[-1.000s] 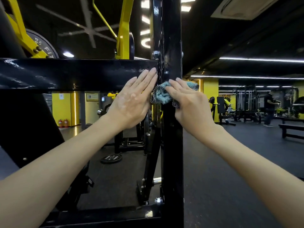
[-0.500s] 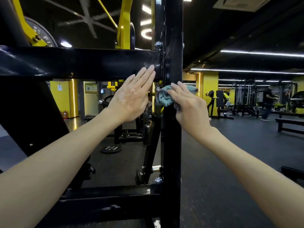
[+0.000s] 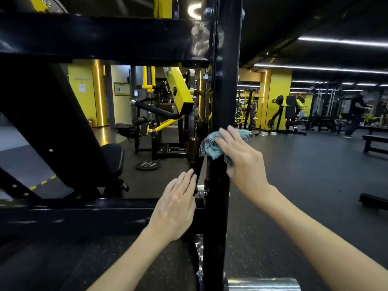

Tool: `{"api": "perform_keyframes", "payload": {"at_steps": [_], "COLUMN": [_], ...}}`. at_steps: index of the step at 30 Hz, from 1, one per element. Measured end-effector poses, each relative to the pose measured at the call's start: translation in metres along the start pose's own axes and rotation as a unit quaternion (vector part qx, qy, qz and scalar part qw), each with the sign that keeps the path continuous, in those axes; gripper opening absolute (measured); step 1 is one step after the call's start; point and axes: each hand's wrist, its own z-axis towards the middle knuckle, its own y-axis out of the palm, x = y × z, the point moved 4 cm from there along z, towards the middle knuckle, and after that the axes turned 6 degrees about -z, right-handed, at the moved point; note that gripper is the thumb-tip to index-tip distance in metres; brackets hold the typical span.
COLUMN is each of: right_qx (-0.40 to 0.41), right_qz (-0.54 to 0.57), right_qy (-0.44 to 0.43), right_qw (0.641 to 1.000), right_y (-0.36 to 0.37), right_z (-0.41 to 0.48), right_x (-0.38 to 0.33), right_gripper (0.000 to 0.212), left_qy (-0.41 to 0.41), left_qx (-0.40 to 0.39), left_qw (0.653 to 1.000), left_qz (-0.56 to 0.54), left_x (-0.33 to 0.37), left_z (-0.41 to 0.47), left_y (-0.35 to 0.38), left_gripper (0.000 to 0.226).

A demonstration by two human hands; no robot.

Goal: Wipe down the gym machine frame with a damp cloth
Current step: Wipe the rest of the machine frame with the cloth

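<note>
The left hand (image 3: 176,206), fingers straight, together and holding nothing, has dropped away from the upper crossbar (image 3: 94,36). It now sits just above the lower crossbar (image 3: 84,215), fingertips apparently touching a dark strut (image 3: 200,131). Beside it, the teal cloth (image 3: 211,147) has slid down the black upright post (image 3: 225,91), from just under the top joint to well below it. The flat, extended fingers of the right hand (image 3: 243,160) pin it to the post's front; the thumb is hidden. The wipe seems to be working down the post, with the lowest stretch likely still to do.
</note>
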Motion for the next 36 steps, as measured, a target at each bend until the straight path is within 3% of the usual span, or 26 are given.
{"api": "perform_keyframes", "payload": {"at_steps": [4, 8, 13, 18, 22, 26, 30, 36], "right_qx": [0.021, -0.037, -0.100, -0.025, 0.018, -0.055, -0.102, -0.027], "right_qz": [-0.008, 0.005, -0.032, -0.057, -0.029, 0.001, -0.006, -0.003], "right_qy": [0.002, -0.028, -0.080, -0.037, -0.010, -0.034, -0.094, 0.015], "right_qw": [1.000, 0.999, 0.991, 0.997, 0.999, 0.998, 0.990, 1.000], "right_y": [0.016, 0.030, 0.014, 0.003, 0.018, 0.033, 0.021, 0.023], "right_z": [-0.051, -0.114, -0.087, -0.011, -0.061, -0.157, -0.134, -0.091], "right_x": [-0.007, -0.018, -0.012, -0.003, -0.012, -0.030, -0.022, -0.019], "right_gripper": [0.068, 0.071, 0.071, 0.068, 0.065, 0.056, 0.055, 0.061], "left_qy": [-0.030, -0.027, -0.050, -0.033, -0.037, -0.038, -0.047, -0.062], "left_qx": [-0.029, -0.043, -0.053, -0.021, -0.008, -0.001, -0.014, -0.027], "left_qw": [0.999, 0.998, 0.997, 0.999, 0.999, 0.999, 0.999, 0.998], "left_qz": [0.029, 0.036, 0.021, 0.015, 0.014, 0.003, 0.001, 0.005], "left_x": [0.000, -0.002, 0.001, 0.001, 0.002, 0.002, 0.004, 0.005], "left_z": [-0.031, -0.043, -0.039, -0.043, -0.044, -0.045, -0.046, -0.048], "left_y": [0.025, 0.035, 0.037, 0.038, 0.038, 0.038, 0.037, 0.037], "left_gripper": [0.056, 0.056, 0.054, 0.044, 0.056, 0.060, 0.060, 0.061]}}
